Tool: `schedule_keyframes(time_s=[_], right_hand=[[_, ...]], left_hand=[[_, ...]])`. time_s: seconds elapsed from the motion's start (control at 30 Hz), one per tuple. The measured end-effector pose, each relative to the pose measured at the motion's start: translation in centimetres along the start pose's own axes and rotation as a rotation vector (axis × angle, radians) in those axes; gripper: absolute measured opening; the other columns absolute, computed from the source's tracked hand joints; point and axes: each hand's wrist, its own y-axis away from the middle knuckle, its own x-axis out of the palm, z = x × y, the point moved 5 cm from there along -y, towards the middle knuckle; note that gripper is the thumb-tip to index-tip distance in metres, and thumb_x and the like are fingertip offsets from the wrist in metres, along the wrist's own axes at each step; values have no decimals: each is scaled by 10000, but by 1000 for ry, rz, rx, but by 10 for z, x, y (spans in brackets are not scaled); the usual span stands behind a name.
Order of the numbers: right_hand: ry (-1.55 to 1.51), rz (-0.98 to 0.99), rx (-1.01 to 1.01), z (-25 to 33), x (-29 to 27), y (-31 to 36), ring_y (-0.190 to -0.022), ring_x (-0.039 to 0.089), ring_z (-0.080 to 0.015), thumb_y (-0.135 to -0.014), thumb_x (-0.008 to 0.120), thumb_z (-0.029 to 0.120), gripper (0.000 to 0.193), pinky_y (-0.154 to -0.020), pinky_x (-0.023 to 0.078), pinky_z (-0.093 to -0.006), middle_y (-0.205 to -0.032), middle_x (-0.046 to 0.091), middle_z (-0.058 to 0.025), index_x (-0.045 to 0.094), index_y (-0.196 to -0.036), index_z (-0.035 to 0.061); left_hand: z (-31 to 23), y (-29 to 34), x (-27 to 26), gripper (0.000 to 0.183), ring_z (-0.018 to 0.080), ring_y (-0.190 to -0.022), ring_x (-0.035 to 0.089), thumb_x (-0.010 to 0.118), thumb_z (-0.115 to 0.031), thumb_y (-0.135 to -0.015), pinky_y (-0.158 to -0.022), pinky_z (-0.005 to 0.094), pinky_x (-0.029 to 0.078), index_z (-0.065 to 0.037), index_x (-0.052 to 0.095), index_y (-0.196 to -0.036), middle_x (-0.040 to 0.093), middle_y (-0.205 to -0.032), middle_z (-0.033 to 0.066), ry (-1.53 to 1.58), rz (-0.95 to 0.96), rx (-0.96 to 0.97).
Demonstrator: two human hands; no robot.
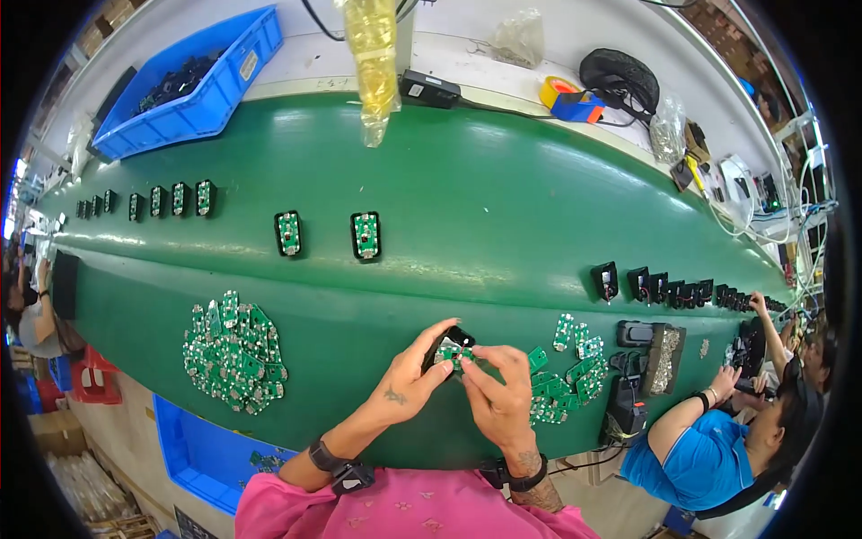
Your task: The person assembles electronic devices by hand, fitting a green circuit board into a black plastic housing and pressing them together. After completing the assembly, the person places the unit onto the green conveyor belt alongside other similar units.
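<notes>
In front of my body, my left hand (pixel 406 382) is closed round a small black plastic casing (pixel 461 338). A green circuit board (pixel 452 354) lies at the casing's mouth, tilted. My right hand (pixel 503 391) pinches the board's edge, and its fingers partly cover it; whether the board is fully seated cannot be seen. To the right of my right hand is a loose pile of green circuit boards (pixel 566 382). A bigger heap of such boards (pixel 235 355) lies to my left. Two casings with boards in them, one (pixel 365 235) and another (pixel 288 234), stand beyond my hands.
More filled casings (pixel 180 198) line the green bench at far left; dark casings (pixel 660 287) line it at right. A blue crate (pixel 193 81) stands at the back left, a blue bin (pixel 193 458) below the bench. A co-worker in blue (pixel 700 463) sits at right, near a parts tray (pixel 664 359).
</notes>
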Motion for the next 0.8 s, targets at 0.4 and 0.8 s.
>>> schedule_keyframes(time_s=[0.4,0.8], right_hand=[[-954,112,818,-19,3,8,-595,628,-85,-965,628,49,200,-513,494,-203,-810,689,-70,669,-1116,-75],[-490,-50,446,-9,-26,19,-573,626,-108,-934,646,28,74,-493,488,-230,-782,676,-76,654,-924,-45]], left_hand=[[-19,10,29,524,193,-968,642,528,-18,-956,-835,315,521,-30,411,-1467,604,-1200,157,-312,-55,129],[-26,11,50,544,237,-1004,646,528,10,-916,-843,324,533,-27,437,-1451,582,-1289,200,-338,-144,244]])
